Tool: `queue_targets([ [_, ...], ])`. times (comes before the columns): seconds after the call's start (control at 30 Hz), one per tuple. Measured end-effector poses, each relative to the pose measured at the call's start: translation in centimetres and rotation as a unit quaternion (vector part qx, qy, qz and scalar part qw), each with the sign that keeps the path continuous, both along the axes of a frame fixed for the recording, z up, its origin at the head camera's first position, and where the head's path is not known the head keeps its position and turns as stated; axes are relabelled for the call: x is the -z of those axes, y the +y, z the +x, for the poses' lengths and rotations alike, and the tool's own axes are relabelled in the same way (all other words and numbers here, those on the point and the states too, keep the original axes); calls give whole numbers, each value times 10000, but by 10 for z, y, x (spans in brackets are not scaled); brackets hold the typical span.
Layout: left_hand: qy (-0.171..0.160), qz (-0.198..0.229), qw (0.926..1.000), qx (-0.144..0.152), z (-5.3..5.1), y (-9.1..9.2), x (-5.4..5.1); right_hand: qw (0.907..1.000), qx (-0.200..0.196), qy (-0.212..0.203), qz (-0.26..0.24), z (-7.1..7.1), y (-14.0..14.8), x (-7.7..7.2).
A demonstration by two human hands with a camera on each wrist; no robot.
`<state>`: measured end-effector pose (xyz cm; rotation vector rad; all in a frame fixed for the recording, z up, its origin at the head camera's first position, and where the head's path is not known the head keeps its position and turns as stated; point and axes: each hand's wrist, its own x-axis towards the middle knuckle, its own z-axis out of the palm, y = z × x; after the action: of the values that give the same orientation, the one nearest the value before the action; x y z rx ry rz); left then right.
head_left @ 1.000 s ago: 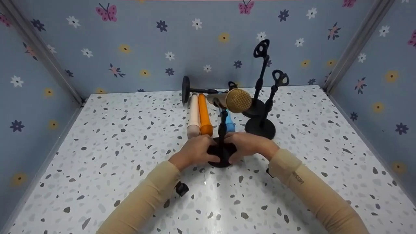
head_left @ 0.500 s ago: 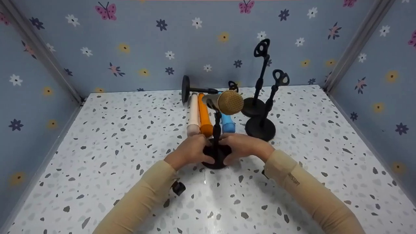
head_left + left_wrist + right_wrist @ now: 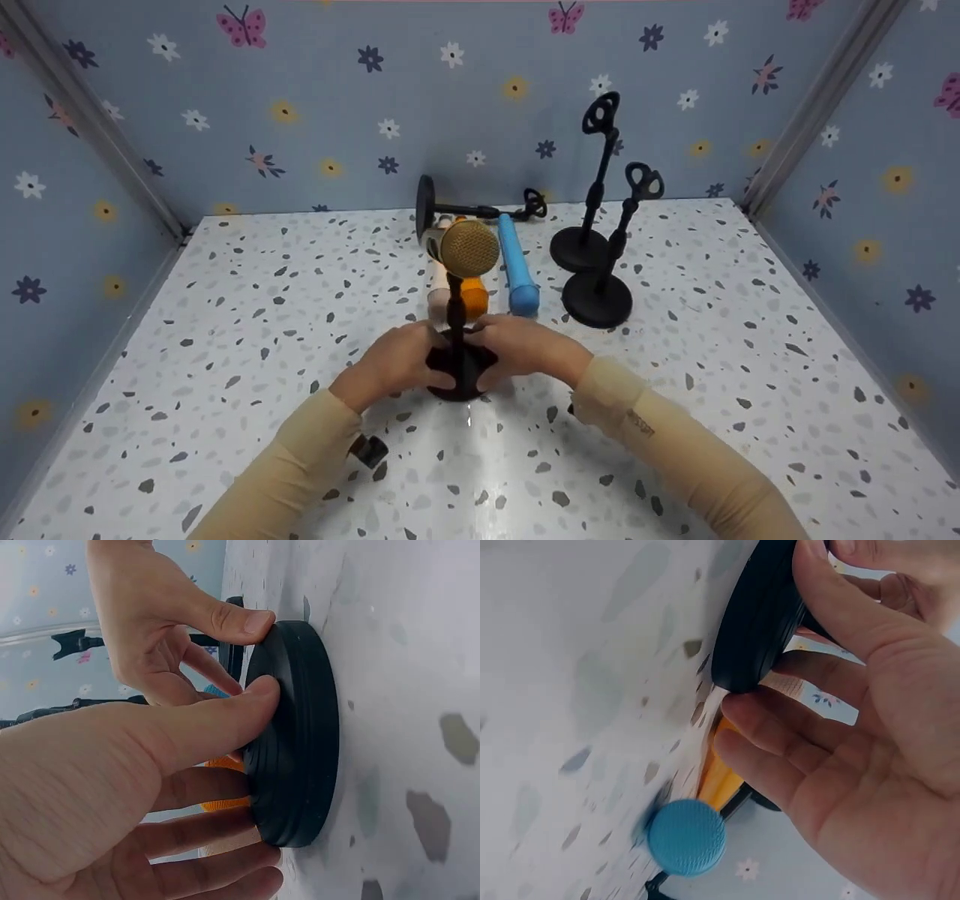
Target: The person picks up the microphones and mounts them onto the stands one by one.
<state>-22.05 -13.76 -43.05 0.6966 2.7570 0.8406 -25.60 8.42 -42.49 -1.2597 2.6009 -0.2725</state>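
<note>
Left arm (image 3: 262, 476) and right arm (image 3: 690, 465), both sleeved, slant in toward the middle, and the left hand (image 3: 397, 356) and right hand (image 3: 521, 346) are super close together, both in a grip, thumbs (image 3: 441, 381) pointing toward each other, with the right hand's fingers (image 3: 769, 724) kinda curved in

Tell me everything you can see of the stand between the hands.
The stand is black and upright: thin stem, thick round base, hard-looking. The gold-headed microphone tops it, hiding how it is held. The left hand and right hand grip the base from either side, in front of the orange microphone. I can't tell whether the base touches the table.
</note>
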Motion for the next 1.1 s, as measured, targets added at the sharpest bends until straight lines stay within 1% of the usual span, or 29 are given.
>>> queue_targets([
  [0.07, -73, -25, 9999, -112, 3, -6, -1, 9999, 15, 84, 90, 2, -9, 0],
  [0.17, -32, -137, 9997, -209, 6, -15, -3, 9994, 82, 231, 231, 5, -22, -2],
  [0.3, 171, -267, 9994, -171, 7, -27, -6, 9987, 149, 359, 337, 7, -40, -4],
  [0.37, 157, -308, 9992, -184, 6, -33, -7, 9983, 161, 437, 349, 7, -49, -4],
  [0.47, 159, -416, 9988, -213, 3, -43, -8, 9980, 215, 491, 321, 6, -60, -2],
  [0.6, 112, -413, 9984, -356, 1, -56, -9, 9973, 265, 653, 206, 4, -75, 1],
  [0.77, -25, -518, 9968, -614, -6, -71, -9, 9919, 397, 1160, 322, 3, -99, 3],
  [0.87, -18, -592, 9954, -759, -10, -80, -8, 9888, 455, 1377, 359, -1, -112, 5],
  [0.97, -2, -553, 9950, -837, -15, -88, -6, 9887, 538, 1347, 368, -6, -123, 5],
  [1.1, -15, -550, 9941, -933, -21, -95, -6, 9907, 657, 1120, 398, -14, -134, 3],
])
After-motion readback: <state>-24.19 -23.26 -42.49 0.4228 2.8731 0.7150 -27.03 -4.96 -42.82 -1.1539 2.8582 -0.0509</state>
